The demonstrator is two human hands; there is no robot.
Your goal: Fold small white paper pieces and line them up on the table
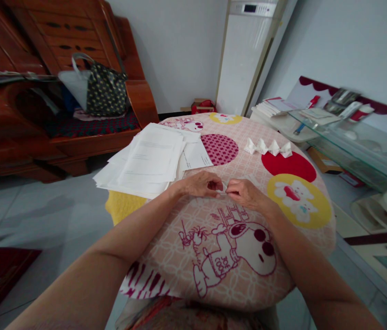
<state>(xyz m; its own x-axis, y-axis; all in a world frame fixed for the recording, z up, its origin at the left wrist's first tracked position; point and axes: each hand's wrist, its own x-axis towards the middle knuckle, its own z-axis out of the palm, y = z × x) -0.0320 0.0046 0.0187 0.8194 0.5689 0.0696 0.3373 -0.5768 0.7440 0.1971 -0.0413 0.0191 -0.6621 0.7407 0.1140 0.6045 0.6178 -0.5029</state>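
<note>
My left hand [200, 184] and my right hand [245, 192] meet at the middle of a round table [186, 270] covered with a pink cartoon-dog cloth. Both hands have their fingers curled and pinch a small white piece of paper [224, 189] between them; most of it is hidden by the fingers. A loose stack of white paper sheets [152, 160] lies to the left of my hands, reaching over the table's edge. Several small folded white paper shapes [268, 147] sit in a row at the far right of the table.
A dark wooden bench [24, 119] with a patterned handbag [106, 91] stands at the back left. A tall white appliance [243, 55] is in the far corner. A glass-topped cabinet [351, 137] with books and small items runs along the right wall.
</note>
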